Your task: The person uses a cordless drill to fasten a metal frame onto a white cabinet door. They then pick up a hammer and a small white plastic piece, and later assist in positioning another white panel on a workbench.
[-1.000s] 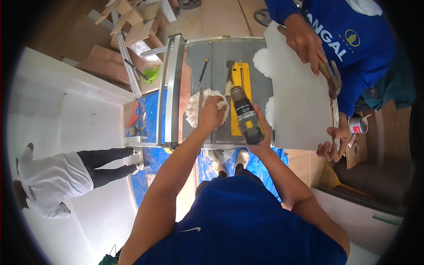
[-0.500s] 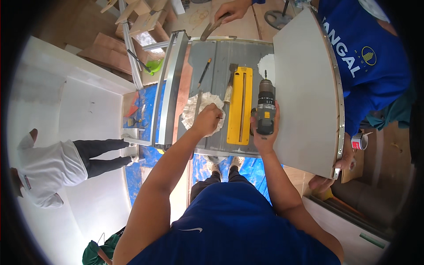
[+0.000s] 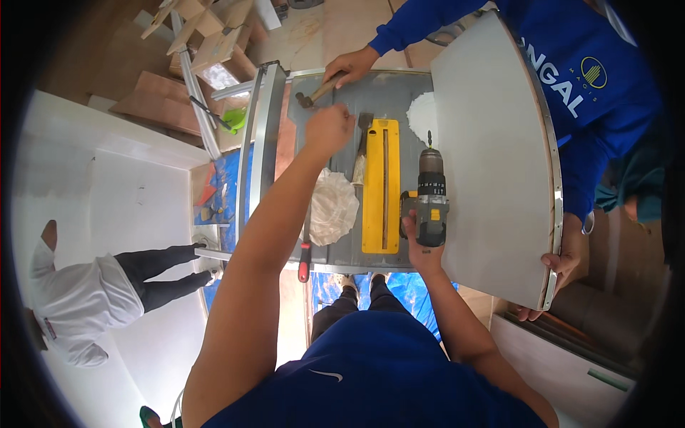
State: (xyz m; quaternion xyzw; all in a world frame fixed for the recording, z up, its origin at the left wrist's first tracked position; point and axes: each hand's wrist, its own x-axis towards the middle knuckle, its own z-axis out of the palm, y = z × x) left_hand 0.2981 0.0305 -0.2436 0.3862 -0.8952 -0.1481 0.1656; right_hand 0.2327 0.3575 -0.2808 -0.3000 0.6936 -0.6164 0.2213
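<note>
My right hand [image 3: 426, 250] grips a black and yellow cordless drill [image 3: 432, 196] with a bit in its chuck, pointing away from me over a grey worktop [image 3: 335, 260]. Over the worktop's far left, my left hand [image 3: 328, 128] is closed; its fingertips hide what they hold, if anything. Just beyond it, a co-worker's hand [image 3: 353, 68] holds a hammer [image 3: 307, 100] by its wooden handle. Between my forearms lie a crumpled whitish round sheet [image 3: 333, 207], a wooden-handled tool [image 3: 360, 160] with a dark flat head, and a yellow slotted plate [image 3: 382, 185]. A red-handled screwdriver [image 3: 305, 262] overhangs the near edge.
A large grey panel [image 3: 492, 157] with a metal strip along its edge covers the right side, held by the co-worker in a blue sweatshirt [image 3: 571, 85]. Metal rails [image 3: 267, 135] flank the left. Another person [image 3: 93, 307] stands at far left; wood pieces [image 3: 214, 36] lie behind.
My left hand has moved from the whitish sheet to farther across the worktop. The co-worker's hammer has come nearer, beside it. The screwdriver's red handle now shows. The drill stays in my right hand.
</note>
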